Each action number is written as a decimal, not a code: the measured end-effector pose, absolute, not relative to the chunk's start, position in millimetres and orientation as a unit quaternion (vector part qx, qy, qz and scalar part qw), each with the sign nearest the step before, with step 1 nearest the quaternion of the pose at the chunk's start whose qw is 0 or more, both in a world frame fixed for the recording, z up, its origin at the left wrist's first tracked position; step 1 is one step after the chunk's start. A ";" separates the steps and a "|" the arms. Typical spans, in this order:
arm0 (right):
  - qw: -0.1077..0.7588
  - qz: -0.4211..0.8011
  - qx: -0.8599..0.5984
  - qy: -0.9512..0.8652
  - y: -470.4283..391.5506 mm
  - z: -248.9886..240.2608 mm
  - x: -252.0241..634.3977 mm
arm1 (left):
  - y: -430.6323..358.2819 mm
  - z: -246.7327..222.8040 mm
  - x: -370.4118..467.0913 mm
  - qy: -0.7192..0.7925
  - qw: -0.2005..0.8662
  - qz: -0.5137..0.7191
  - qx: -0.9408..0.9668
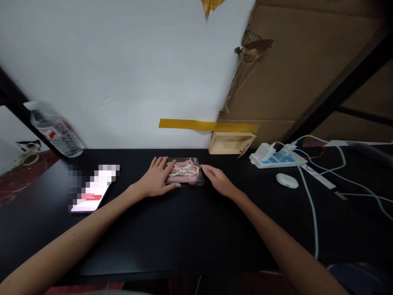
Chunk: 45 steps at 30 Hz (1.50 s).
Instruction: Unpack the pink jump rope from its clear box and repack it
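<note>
A clear plastic box lies flat on the black table, with several pink-and-white pieces inside it. My left hand rests over the left end of the box, fingers spread, the thumb along its near edge. At the opposite end, my right hand has its fingers pressed together, the tips at the box's right edge. Part of the box's left side is hidden beneath my left hand.
To the left are a lit phone and a plastic bottle. A shallow wooden box stands against the wall. On the right lie a power strip with cables, and a white rounded case.
</note>
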State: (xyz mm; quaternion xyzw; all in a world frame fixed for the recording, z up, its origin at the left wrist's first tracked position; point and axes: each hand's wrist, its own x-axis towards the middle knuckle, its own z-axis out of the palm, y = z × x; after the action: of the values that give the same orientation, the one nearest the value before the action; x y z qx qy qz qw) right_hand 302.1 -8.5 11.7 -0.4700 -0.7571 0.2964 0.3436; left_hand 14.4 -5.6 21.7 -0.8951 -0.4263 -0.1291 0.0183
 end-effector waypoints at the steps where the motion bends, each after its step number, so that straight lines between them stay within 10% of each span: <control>1: 0.337 0.283 -0.471 -0.765 -10.4 11.0 301.1 | -5.8 21.7 14.4 -0.425 0.015 -0.131 -0.896; 45: 0.277 0.127 -0.469 -0.829 -12.1 4.4 315.6 | -6.6 28.6 15.7 -0.444 0.015 -0.074 -0.893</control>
State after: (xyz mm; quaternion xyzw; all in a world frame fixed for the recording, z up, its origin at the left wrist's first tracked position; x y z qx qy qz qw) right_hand 315.6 -12.1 4.4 -0.4693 -0.8290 0.1268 0.2765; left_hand 15.7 -6.6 28.6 -0.8929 -0.4437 -0.0745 0.0153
